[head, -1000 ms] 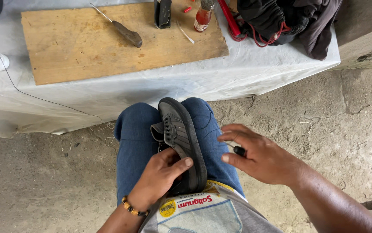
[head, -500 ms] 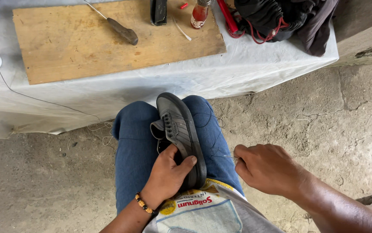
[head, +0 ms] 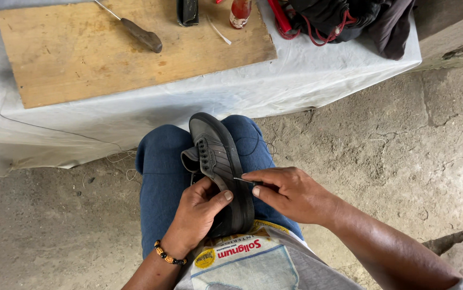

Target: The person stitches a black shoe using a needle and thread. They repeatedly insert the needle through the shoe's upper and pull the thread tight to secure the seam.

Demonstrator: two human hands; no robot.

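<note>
Shoe (head: pixel 218 161) on the lap, gripped and stitched.
Lay sole-edge up across the blue-trousered knees (head: pixel 159 177), just below the table's (head: pixel 296 80) front edge. Left hand (head: pixel 196 215), beaded bracelet (head: pixel 166 253) at the wrist, closed round the heel end, thumb pressed on the sole rim. Right hand (head: pixel 290 193) pinched shut on a thin needle (head: pixel 245 180), tip touching the sole's side. Knife (head: pixel 141 33) on the wooden board (head: pixel 81 59), near its far edge.

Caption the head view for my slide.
Left hand steadies a black shoe on the lap; right hand holds a needle at its sole.
</note>
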